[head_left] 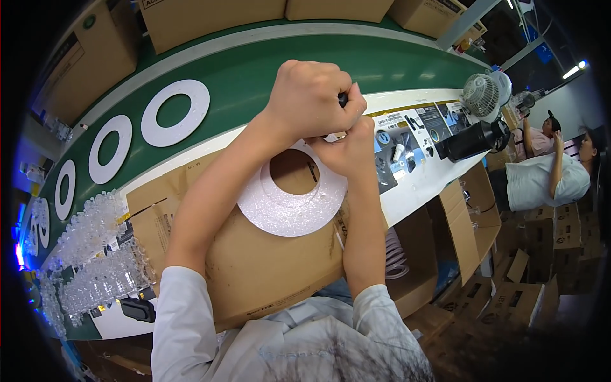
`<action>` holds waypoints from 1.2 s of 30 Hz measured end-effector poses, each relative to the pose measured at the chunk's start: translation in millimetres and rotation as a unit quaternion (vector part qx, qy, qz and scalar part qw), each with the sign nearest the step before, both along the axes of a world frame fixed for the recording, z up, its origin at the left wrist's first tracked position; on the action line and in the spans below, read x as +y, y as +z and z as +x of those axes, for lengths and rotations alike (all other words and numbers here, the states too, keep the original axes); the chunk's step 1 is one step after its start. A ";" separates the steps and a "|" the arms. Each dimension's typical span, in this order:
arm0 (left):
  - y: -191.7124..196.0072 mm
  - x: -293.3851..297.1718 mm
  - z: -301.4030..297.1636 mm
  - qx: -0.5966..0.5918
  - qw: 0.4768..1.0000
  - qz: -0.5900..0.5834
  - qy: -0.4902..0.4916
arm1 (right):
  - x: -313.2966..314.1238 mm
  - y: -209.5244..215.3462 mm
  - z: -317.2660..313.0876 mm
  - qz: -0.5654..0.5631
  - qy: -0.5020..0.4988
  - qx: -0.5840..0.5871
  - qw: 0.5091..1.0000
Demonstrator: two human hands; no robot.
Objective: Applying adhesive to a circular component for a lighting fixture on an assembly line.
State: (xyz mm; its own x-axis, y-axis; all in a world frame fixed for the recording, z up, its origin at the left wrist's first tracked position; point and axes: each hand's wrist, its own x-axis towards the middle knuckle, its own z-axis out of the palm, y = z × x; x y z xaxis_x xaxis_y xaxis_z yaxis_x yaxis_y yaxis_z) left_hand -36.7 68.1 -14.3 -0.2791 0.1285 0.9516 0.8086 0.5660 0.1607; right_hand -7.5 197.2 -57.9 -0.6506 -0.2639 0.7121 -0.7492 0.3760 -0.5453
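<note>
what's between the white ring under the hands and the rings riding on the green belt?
Head view: brown cardboard sheet beneath the white ring, then the belt's pale edge strip, then bare green belt up to the belt rings.

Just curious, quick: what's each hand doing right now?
Left hand: closed on a dark tool.
Right hand: closed, on the white ring.

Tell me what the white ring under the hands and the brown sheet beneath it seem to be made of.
The white ring looks like foam or a similar light plastic: matte, finely speckled, with a visibly thick edge, though the view cannot settle which. The brown sheet looks like corrugated cardboard: dull brown with creased folds and flaps. The left hand and right hand work at the ring's far rim.
</note>
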 end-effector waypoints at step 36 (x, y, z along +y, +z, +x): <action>-5.1 -8.0 -12.1 0.090 0.995 -0.036 0.000 | -13.5 -1.1 -10.7 -0.009 -0.025 -0.065 0.998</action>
